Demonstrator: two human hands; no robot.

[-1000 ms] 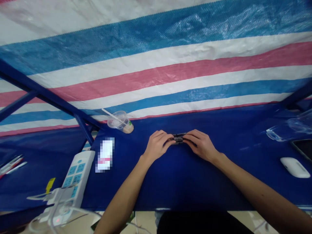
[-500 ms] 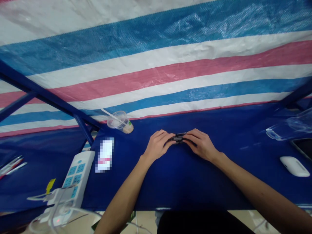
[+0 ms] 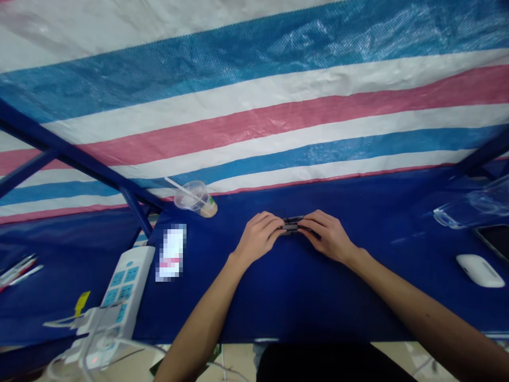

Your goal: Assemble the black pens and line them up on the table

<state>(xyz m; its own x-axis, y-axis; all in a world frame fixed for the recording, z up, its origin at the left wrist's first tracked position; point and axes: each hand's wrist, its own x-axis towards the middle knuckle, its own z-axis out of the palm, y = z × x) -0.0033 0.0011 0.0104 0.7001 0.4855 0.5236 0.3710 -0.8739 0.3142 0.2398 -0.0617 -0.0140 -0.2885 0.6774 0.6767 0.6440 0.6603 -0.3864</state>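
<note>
Both of my hands meet over the middle of a dark blue table (image 3: 302, 286). My left hand (image 3: 258, 237) and my right hand (image 3: 328, 235) have their fingers curled onto the two ends of a small black object (image 3: 291, 224) held between them just above the cloth. Most of the object is hidden by my fingers, so I cannot make out what it is.
A clear plastic cup with a straw (image 3: 194, 197) lies at the back left. A white power strip (image 3: 123, 289) with cables sits at the left front, pens (image 3: 18, 268) further left. A white mouse (image 3: 479, 269), a phone (image 3: 497, 240) and clear plastic (image 3: 465, 212) lie at the right. A striped tarp (image 3: 254, 106) hangs behind.
</note>
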